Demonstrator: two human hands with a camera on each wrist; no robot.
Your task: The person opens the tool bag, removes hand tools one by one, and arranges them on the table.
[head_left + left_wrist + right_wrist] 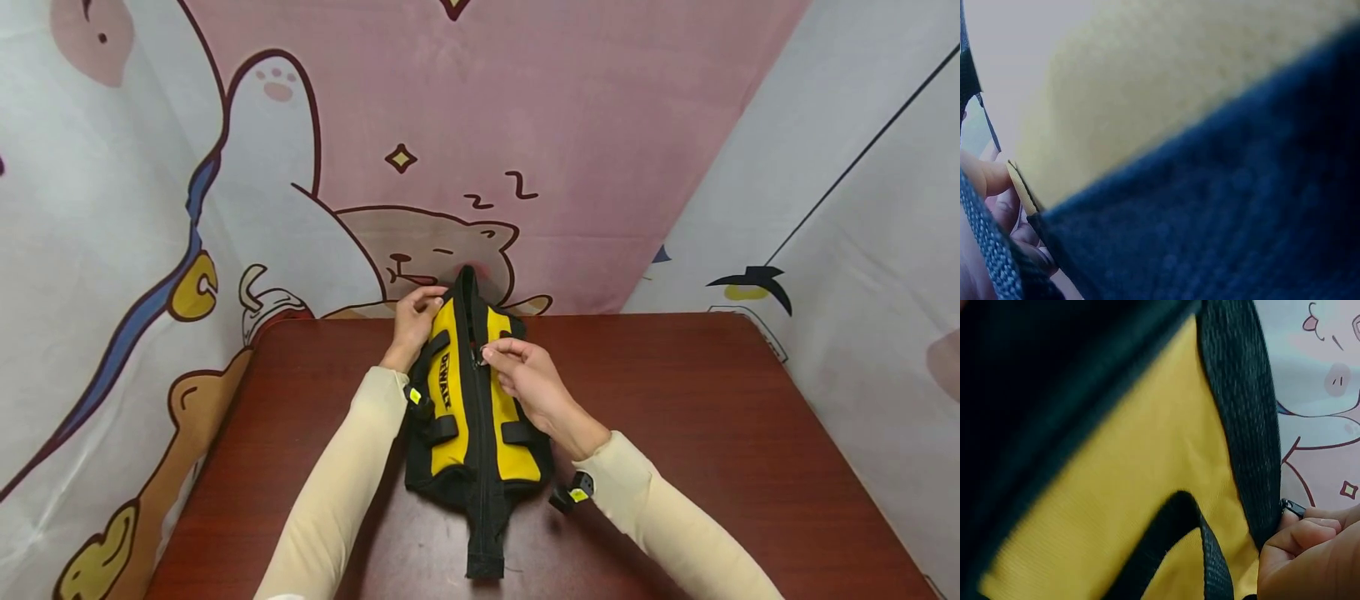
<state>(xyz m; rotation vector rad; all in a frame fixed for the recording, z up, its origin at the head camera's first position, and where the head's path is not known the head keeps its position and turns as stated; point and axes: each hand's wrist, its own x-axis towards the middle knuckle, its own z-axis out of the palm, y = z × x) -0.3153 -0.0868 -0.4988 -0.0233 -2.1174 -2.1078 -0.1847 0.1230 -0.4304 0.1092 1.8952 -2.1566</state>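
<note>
Your left fingertips are partly hidden behind the yellow-and-black fabric tool bag (478,408), whose blurred panels crowd the left-wrist view; its interior is too dark to make out. The bag lies mid-table, at five o'clock from your left hand (415,323), which grips its edge, and at eight from your right hand (536,383), which pinches the small, dark zip pull (1294,507).

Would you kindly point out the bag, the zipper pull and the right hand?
Bag (481,421), head view: black centre strip.
Zipper pull (1294,508), right wrist view: exposed end.
Right hand (536,383), head view: its back.
</note>
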